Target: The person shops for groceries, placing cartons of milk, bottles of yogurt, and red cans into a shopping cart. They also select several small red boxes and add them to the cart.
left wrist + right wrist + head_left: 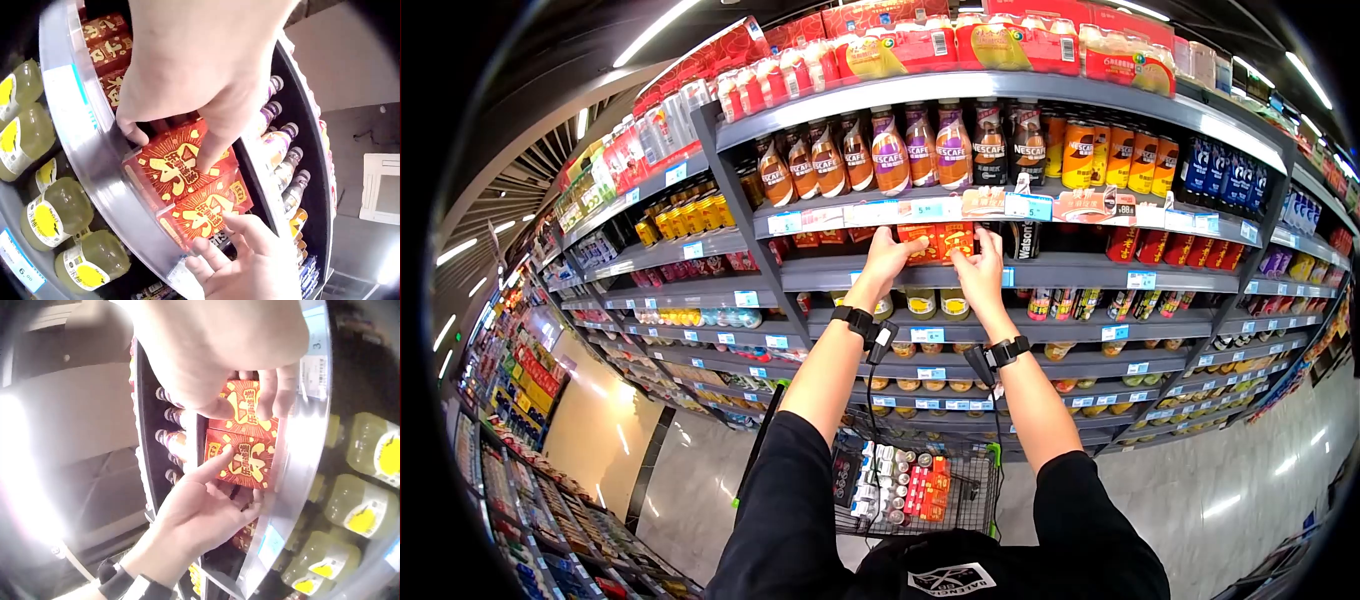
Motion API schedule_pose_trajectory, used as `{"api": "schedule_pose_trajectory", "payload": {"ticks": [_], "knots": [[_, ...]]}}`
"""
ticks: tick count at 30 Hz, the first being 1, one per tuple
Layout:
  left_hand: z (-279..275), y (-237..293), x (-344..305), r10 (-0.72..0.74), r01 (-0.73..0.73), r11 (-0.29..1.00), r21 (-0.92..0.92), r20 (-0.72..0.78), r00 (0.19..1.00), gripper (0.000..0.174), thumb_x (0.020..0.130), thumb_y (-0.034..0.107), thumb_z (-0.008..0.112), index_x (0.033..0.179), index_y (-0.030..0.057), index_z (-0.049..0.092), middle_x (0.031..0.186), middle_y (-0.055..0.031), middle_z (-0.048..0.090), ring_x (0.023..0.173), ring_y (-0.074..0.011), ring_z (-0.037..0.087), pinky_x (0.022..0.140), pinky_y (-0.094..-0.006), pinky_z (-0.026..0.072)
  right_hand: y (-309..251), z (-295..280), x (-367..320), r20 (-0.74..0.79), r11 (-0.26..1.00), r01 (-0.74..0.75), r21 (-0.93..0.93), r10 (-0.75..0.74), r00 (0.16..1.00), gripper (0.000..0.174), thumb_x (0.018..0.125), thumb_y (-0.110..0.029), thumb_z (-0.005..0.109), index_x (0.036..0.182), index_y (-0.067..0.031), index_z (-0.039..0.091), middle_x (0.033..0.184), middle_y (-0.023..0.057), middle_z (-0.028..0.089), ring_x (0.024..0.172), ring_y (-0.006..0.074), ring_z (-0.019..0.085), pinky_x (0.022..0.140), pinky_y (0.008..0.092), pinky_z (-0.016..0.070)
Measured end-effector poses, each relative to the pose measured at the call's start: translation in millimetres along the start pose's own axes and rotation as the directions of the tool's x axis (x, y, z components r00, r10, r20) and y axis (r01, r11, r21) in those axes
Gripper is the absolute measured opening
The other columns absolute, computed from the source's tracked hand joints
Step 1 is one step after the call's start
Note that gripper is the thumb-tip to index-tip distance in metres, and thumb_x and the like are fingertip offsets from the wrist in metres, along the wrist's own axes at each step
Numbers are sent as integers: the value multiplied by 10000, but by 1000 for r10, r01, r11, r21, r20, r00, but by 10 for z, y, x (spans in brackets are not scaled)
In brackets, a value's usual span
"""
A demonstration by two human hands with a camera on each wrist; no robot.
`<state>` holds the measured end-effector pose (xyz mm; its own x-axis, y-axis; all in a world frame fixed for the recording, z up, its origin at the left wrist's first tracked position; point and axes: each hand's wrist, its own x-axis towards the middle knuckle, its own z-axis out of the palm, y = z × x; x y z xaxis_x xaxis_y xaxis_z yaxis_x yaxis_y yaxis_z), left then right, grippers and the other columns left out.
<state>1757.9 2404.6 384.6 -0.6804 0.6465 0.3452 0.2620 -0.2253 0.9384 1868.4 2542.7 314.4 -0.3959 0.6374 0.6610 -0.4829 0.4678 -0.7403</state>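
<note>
Two red boxes with gold print stand side by side at the shelf's front edge, the left box [919, 243] touching the right box [955, 238]. My left hand [884, 262] grips the left box from its outer side, thumb on the printed face, as the left wrist view shows with the box [169, 165] under the hand [187, 69]. From the other side my right hand [980, 275] holds the right box, thumb and fingers spanning it in the right wrist view, where the hand [231, 350] covers part of the box [245, 403].
More red boxes [109, 53] sit on the same shelf to the left. Coffee bottles [890, 155] line the shelf above, yellow-labelled jars [921, 303] the one below. A black can [1027, 241] stands at the right. A cart [970, 490] below holds cans and red packs.
</note>
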Motion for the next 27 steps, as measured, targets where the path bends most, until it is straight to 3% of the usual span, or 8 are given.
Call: {"api": "schedule_pose_trajectory", "payload": {"ticks": [7, 10, 12, 15, 18, 20, 22, 27], "knots": [[-36, -59, -363, 272, -275, 918, 287, 50, 961, 400, 760, -90, 797, 1079, 44, 597, 1079, -55, 693, 1028, -168, 663, 910, -316, 538, -214, 41, -181, -37, 963, 48, 266, -40, 999, 600, 782, 36, 766, 1305, -23, 478, 1248, 146, 561, 978, 203, 690, 788, 300, 571], [7, -121, -665, 553, -487, 714, 503, 21, 833, 388, 738, -83, 751, 1083, 13, 603, 1154, -166, 669, 1138, -371, 626, 991, -401, 503, -441, -160, -356, 88, 894, 311, -324, -299, 950, 541, 740, 43, 725, 1257, -34, 585, 1325, 157, 597, 1201, 362, 638, 985, 395, 530], [-21, -176, -908, 693, -556, 529, 641, 52, 719, 415, 767, -61, 764, 1147, 15, 615, 1201, -162, 672, 1129, -287, 674, 961, -371, 529, -534, -277, -508, 153, 896, 312, -317, -276, 949, 466, 740, -31, 784, 1189, -71, 665, 1299, 124, 631, 1116, 376, 669, 914, 396, 567], [-11, -71, -1609, 496, -391, 733, 556, -45, 867, 444, 789, 35, 814, 1194, 10, 634, 1165, -140, 700, 1083, -264, 693, 927, -353, 537, -655, -514, -874, 143, 871, 376, -317, -348, 927, 494, 703, -100, 868, 1163, -88, 687, 1176, 123, 692, 1033, 375, 702, 862, 419, 584], [-115, -447, -2311, 235, -151, 862, 483, -117, 965, 474, 804, 158, 873, 1199, 8, 657, 1169, -155, 715, 1050, -257, 714, 889, -359, 563, -619, -760, -1509, 137, 925, 181, -333, -142, 980, 386, 747, -146, 900, 1044, -18, 690, 1014, 138, 733, 870, 280, 744, 756, 330, 585], [-219, -788, -2797, 107, -45, 856, 516, -91, 990, 477, 785, 174, 884, 1182, 10, 675, 1123, -144, 737, 1018, -249, 726, 873, -353, 574, -319, -858, -2112, 169, 959, -274, -75, 283, 944, 379, 748, -157, 907, 1015, -5, 685, 888, 111, 736, 783, 230, 734, 698, 307, 564], [-358, -1129, -3290, -77, 112, 843, 527, -87, 993, 460, 750, 177, 892, 1140, 22, 704, 1054, -135, 751, 938, -246, 745, 829, -342, 578, 24, -1028, -2716, 168, 860, -471, -196, 502, 848, 376, 757, -225, 902, 986, -14, 691, 818, 99, 732, 721, 219, 721, 680, 337, 561], [-598, -1362, -4249, -403, 342, 534, 773, -123, 907, 531, 693, 274, 878, 1165, 91, 718, 1044, -155, 747, 954, -346, 722, 825, -429, 575, 428, -1502, -3762, 232, 679, -451, -580, 668, 707, 449, 733, -396, 899, 953, -48, 719, 848, 114, 759, 746, 233, 738, 694, 361, 574]]}}
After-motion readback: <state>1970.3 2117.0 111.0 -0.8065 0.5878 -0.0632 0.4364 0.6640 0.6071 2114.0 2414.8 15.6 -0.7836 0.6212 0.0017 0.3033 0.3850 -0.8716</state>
